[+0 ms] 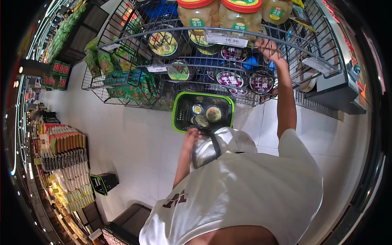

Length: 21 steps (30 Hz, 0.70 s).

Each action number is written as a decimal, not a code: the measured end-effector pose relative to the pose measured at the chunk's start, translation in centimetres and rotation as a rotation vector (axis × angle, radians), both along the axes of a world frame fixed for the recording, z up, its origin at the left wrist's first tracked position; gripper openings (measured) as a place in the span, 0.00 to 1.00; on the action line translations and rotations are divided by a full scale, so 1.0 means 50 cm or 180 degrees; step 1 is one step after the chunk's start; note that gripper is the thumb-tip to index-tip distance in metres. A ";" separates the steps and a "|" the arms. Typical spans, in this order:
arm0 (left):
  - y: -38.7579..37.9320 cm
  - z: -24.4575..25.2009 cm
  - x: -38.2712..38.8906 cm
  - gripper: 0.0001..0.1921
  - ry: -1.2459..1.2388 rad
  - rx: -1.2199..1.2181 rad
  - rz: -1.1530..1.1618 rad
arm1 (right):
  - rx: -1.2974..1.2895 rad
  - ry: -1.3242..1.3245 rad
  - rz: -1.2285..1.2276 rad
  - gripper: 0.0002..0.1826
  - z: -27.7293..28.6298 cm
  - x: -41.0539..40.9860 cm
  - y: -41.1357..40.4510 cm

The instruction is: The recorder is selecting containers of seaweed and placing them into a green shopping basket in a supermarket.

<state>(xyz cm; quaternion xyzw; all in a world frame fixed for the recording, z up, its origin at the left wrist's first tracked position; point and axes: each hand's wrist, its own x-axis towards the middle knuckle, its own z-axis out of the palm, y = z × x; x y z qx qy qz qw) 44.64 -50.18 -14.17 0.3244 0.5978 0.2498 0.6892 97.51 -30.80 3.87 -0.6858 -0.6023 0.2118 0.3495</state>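
My right hand (pixel 269 50) reaches into a black wire display rack (pixel 190 65), beside a glass jar with a red lid (pixel 240 18). Wire bars partly cover its fingers, and whether they grip anything is unclear. My left hand (pixel 192 137) is low by my body with its fingers loosely spread, beside the near rim of a black shopping basket with a green rim (pixel 174 114). In the basket lie several round-lidded containers (pixel 213 114). Dark tubs with yellow labels (pixel 163 43) and tubs with purple labels (pixel 229 79) fill the rack's tiers.
Green packets (pixel 105 61) hang at the rack's left. A price tag (pixel 226 40) is fixed on the top wire. Another green-rimmed basket (pixel 99 184) stands on the floor at left, near a stacked display of packaged goods (pixel 65 165). A grey cabinet (pixel 340 88) borders the right.
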 end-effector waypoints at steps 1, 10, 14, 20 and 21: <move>0.004 0.006 0.009 0.11 0.0100 -0.0002 -0.0087 | 0.0754 -0.0565 -0.0627 0.25 -0.043 0.072 0.035; -0.037 -0.033 -0.005 0.14 -0.0210 -0.0163 0.0305 | 0.0627 -0.0947 -0.0900 0.25 -0.050 -0.012 0.014; -0.024 -0.052 0.018 0.14 -0.0290 -0.0351 0.0319 | 0.1456 -0.1260 -0.0900 0.26 -0.004 -0.104 -0.047; 0.018 -0.022 0.044 0.13 -0.0227 -0.0035 0.0131 | 0.2122 -0.2285 -0.0171 0.28 0.072 -0.294 -0.283; 0.024 -0.017 0.050 0.13 -0.0227 0.0103 0.0145 | 0.2504 -0.2085 0.0161 0.28 0.082 -0.313 -0.310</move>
